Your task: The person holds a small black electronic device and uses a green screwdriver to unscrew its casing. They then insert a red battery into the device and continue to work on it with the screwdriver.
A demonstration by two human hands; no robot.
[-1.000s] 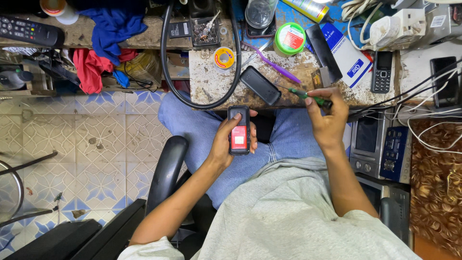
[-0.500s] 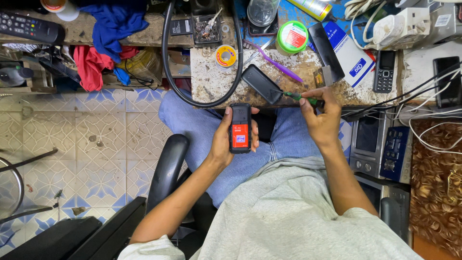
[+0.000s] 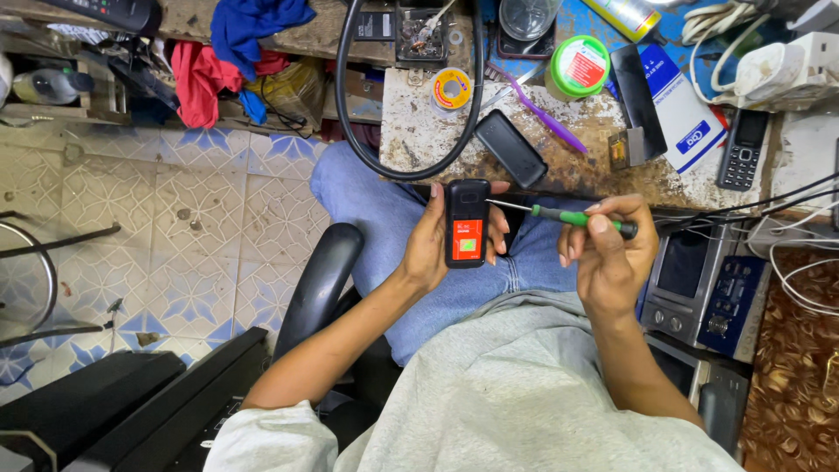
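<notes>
My left hand (image 3: 433, 246) grips a small black phone (image 3: 467, 223), back side up, with a red battery showing in its open bay. My right hand (image 3: 607, 249) holds a green-handled screwdriver (image 3: 568, 216) level, its thin metal tip touching the phone's upper right edge. Both hands hover over my lap in blue jeans, just in front of the worn workbench (image 3: 419, 131).
On the bench lie a black back cover (image 3: 509, 147), a purple tool (image 3: 542, 112), a solder reel (image 3: 453, 87), a green-lidded tub (image 3: 580, 66), a blue box (image 3: 689, 114) and a keypad phone (image 3: 740, 150). A black hose (image 3: 350, 114) loops over the bench. Chair armrest (image 3: 319, 280) sits left.
My right hand lifted the screwdriver off the bench edge and swung it left, bringing its tip to the phone. My left hand raised the phone slightly toward the bench.
</notes>
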